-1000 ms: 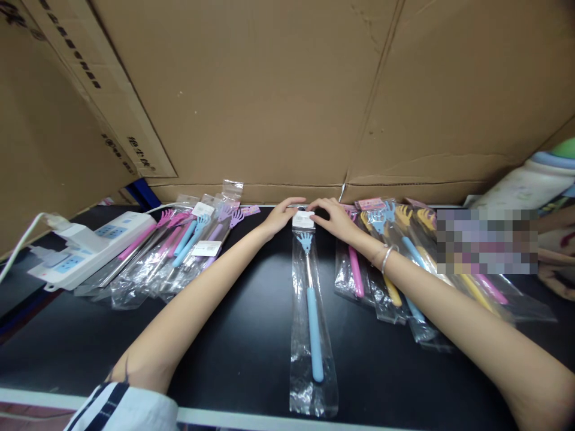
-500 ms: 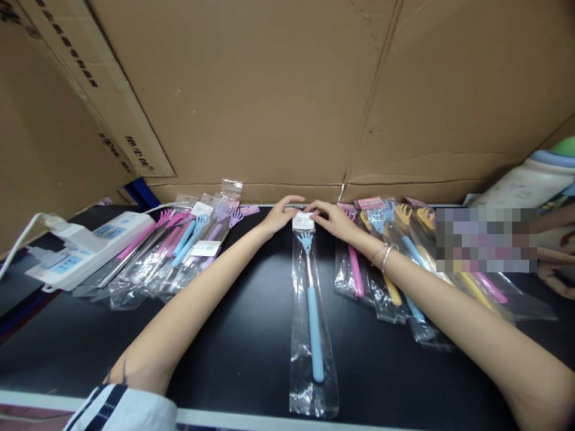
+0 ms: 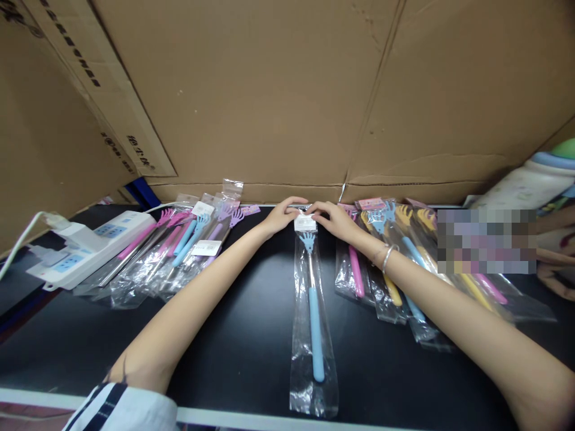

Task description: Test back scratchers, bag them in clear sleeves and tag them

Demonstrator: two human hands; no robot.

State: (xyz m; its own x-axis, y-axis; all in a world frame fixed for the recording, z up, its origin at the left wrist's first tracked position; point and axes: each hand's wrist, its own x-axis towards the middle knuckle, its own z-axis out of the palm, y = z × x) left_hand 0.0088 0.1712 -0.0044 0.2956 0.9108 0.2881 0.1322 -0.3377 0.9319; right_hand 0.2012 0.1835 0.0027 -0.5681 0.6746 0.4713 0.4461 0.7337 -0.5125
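A blue back scratcher (image 3: 316, 329) with a metal shaft and a hand-shaped head lies in a clear plastic bag (image 3: 300, 359) in front of me. A white label (image 3: 305, 223) sits near the bag's top. My left hand (image 3: 282, 218) has its thumb and fingers closed on the upper left of the bag's top edge. From the other side, my right hand (image 3: 335, 221) pinches that top edge just above the label. The fingertips of both hands nearly meet, and they partly cover the bag's end.
Bagged back scratchers (image 3: 202, 239) in pink, blue and purple lie left, beside a white power strip (image 3: 96, 251) with plugs. More bagged scratchers (image 3: 354, 269) lie right. A bottle (image 3: 521, 182) and another person's hand (image 3: 557, 263) are far right. Cardboard (image 3: 269, 102) walls the back.
The label and the bag's top have shifted slightly toward me and to the right. My fingers have moved a little with the bag's edge; the back scratcher stays almost in place.
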